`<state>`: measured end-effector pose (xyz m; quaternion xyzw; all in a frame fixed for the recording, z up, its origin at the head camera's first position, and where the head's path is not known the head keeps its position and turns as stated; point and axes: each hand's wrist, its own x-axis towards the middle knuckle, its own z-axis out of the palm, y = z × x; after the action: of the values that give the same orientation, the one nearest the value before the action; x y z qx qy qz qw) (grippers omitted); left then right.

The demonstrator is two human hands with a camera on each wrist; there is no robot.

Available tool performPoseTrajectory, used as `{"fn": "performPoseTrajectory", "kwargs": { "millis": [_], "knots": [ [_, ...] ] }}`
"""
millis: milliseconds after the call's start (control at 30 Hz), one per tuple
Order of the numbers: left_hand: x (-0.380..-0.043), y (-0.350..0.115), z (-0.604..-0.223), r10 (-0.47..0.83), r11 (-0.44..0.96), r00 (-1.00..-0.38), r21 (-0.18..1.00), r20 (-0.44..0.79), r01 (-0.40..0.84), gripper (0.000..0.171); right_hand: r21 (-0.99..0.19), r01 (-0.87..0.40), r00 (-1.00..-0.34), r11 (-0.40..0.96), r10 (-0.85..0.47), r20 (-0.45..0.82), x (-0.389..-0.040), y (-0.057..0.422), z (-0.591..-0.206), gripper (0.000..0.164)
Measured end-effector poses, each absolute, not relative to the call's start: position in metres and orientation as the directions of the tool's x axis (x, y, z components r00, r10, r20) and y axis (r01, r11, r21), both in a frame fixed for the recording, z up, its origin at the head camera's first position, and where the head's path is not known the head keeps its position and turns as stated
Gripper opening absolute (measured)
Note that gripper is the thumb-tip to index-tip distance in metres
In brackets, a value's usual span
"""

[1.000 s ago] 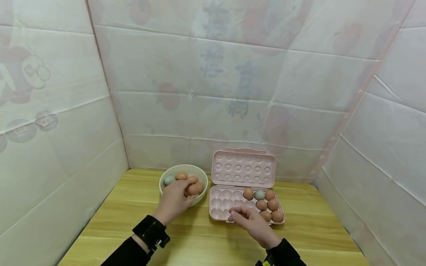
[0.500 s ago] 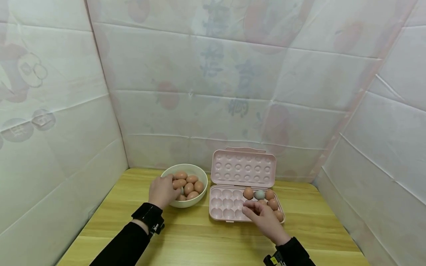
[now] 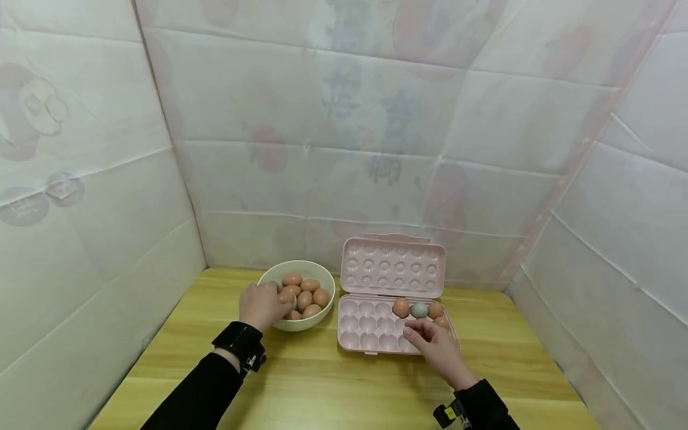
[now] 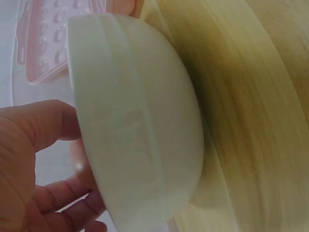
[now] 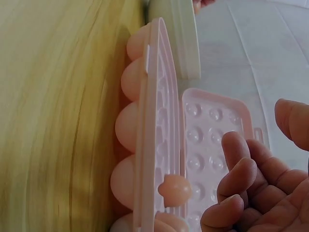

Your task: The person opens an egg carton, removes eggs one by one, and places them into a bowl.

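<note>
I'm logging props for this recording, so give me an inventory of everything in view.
Bowl: one, cream, on the table's left part
Bowl eggs: at least seven, brown, inside; some hidden
Carton: one, pink, open, right of the bowl
Carton eggs: at least three, brown, right-hand part; more hidden
Blue-green egg: one, carton's rear row
Table: one, yellow wood-grain, underneath
Printed sheets: count unclear, whitish, behind and both sides
Sleeves: two, black, forearms
Wrist bands: two, black, wrists
Left hand: one, at the bowl's left rim
Right hand: one, over the carton
</note>
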<state>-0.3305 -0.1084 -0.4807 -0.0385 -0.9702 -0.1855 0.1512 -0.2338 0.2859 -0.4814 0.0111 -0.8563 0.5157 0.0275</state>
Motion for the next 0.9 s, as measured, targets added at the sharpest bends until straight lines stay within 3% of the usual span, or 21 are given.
{"fn": "performPoseTrajectory", "kwargs": {
  "millis": [267,567,900],
  "knots": [
    [-0.330,-0.111,-0.472,0.032,0.945,-0.973,0.310,0.230,0.104,0.041,-0.906,-0.032,-0.999,0.422,0.015,0.042,-0.241,0.298,-0.474,0.037],
    [-0.326,-0.116,-0.468,0.032,0.946,-0.988,0.316,0.148,0.078,0.038,-0.846,-0.024,-0.995,0.533,0.073,0.075,-0.251,0.316,-0.466,0.039],
    [-0.323,-0.118,-0.468,0.029,0.935,-0.995,0.351,0.095,0.061,0.034,-0.584,-0.090,-0.983,0.807,0.022,0.183,-0.276,0.318,-0.466,0.042]
  ]
}}
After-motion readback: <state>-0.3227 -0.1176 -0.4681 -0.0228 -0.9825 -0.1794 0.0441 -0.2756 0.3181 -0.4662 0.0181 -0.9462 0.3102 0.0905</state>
